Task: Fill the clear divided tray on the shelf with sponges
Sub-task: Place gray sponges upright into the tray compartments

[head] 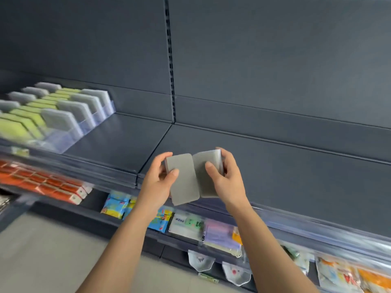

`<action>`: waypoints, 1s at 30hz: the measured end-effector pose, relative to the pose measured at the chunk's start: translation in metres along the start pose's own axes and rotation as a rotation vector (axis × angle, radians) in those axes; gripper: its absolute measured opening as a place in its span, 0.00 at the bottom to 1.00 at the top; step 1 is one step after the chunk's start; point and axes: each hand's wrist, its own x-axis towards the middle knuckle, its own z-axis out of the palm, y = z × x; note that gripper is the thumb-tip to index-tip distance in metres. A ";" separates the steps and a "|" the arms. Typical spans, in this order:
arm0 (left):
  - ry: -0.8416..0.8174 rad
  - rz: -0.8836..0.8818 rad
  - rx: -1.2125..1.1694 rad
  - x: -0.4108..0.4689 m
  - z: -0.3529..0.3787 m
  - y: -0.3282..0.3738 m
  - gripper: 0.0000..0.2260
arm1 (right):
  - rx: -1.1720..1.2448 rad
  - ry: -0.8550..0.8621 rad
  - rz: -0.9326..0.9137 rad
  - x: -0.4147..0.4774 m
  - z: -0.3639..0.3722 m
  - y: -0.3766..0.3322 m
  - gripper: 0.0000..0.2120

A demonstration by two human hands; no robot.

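My left hand clamped on one grey sponge, my right hand gripping a second sponge touching it, both above shelf edge, tray far left on shelf, mostly filled with grey and green sponges, blurred

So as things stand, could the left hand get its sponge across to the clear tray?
Probably yes. The left hand grips a grey sponge in front of the shelf, and the shelf between it and the clear tray further left looks bare.
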 end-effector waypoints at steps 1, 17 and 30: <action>0.020 0.007 0.000 -0.001 -0.013 -0.002 0.18 | -0.008 -0.023 -0.023 0.001 0.012 0.000 0.19; 0.170 0.064 0.091 0.036 -0.283 -0.018 0.20 | -0.083 -0.112 -0.202 0.017 0.277 -0.036 0.17; 0.233 0.097 0.272 0.107 -0.435 -0.017 0.19 | -0.088 -0.092 -0.192 0.066 0.430 -0.058 0.16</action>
